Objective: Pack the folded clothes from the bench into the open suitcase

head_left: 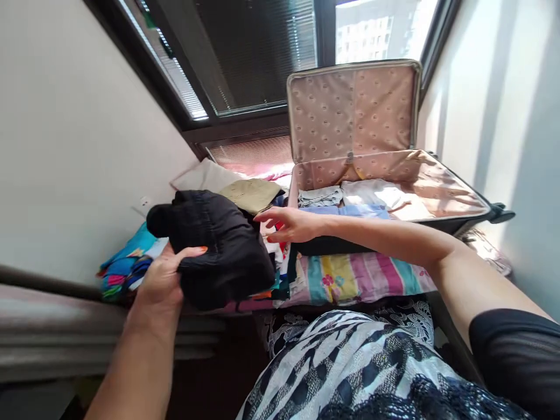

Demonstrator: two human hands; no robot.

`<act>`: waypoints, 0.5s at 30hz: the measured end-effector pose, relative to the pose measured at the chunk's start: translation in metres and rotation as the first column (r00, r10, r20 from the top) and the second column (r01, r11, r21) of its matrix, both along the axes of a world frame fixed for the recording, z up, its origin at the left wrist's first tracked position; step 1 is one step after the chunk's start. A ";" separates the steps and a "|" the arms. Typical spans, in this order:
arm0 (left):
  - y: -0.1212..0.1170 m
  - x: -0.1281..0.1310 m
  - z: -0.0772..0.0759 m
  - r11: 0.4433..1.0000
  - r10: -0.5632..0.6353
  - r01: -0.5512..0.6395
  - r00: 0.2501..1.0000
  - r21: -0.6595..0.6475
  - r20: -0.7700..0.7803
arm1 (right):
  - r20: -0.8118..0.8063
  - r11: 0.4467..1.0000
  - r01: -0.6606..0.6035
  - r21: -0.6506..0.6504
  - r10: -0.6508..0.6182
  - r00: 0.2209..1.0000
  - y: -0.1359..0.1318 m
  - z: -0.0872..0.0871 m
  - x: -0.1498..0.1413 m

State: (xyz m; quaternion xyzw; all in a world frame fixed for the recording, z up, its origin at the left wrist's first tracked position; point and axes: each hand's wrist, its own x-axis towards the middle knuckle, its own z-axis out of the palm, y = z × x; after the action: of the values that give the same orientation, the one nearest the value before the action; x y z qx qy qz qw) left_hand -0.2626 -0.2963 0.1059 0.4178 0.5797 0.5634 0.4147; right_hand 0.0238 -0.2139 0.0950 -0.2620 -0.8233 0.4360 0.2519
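Observation:
My left hand [164, 277] grips the near edge of a folded black garment [216, 242], thumb on top, and holds it above a pile of colourful clothes [125, 268]. My right hand [291, 224] reaches across beside the garment's right side with its fingers spread and nothing in them. Just behind that hand lies an open suitcase [437, 192] with a patterned pink lining. Folded pale clothes [350, 195] sit in its left half.
The suitcase lid [352, 108] leans upright against a window. A striped sheet [359, 277] covers the surface under the suitcase. An olive folded cloth [251, 194] and a white pillow [203, 177] lie behind the black garment. White walls close in on both sides.

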 end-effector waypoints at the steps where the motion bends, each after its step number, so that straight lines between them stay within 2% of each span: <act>1: 0.006 0.017 0.013 0.999 -0.041 0.041 0.999 0.005 -0.026 | -0.048 0.999 0.042 0.017 -0.041 0.998 -0.006 0.003 0.028; 3: 0.021 0.056 0.038 0.991 -0.131 0.131 0.990 0.002 -0.055 | -0.120 0.991 0.133 0.016 -0.130 0.984 -0.016 0.007 0.089; 5: 0.043 0.095 0.060 0.970 -0.240 0.242 0.969 0.017 -0.065 | -0.167 0.960 0.278 -0.035 -0.280 0.945 -0.024 0.008 0.156; 6: 0.056 0.114 0.070 0.953 -0.296 0.300 0.953 0.044 -0.067 | -0.181 0.925 0.372 -0.075 -0.379 0.907 -0.028 0.006 0.191; 8: 0.083 0.153 0.088 0.909 -0.389 0.398 0.917 0.125 -0.087 | -0.173 0.822 0.551 -0.142 -0.569 0.804 -0.034 -0.002 0.260; 10: 0.111 0.194 0.101 0.857 -0.465 0.477 0.879 0.192 -0.107 | -0.149 0.695 0.704 -0.145 -0.719 0.679 -0.043 -0.019 0.324; 12: 0.136 0.240 0.109 0.805 -0.545 0.551 0.833 0.222 -0.095 | -0.157 0.579 0.809 -0.105 -0.813 0.561 -0.054 -0.048 0.379; 15: 0.168 0.318 0.105 0.770 -0.620 0.607 0.784 0.195 0.007 | -0.196 0.399 0.915 -0.061 -0.903 0.381 -0.072 -0.101 0.436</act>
State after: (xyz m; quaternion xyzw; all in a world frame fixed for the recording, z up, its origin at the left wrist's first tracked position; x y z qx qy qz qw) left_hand 0.0552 -0.1281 0.2112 0.5999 0.3424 0.4620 0.5563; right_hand 0.4601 -0.2863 -0.0058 -0.6176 -0.5278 0.2268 0.5371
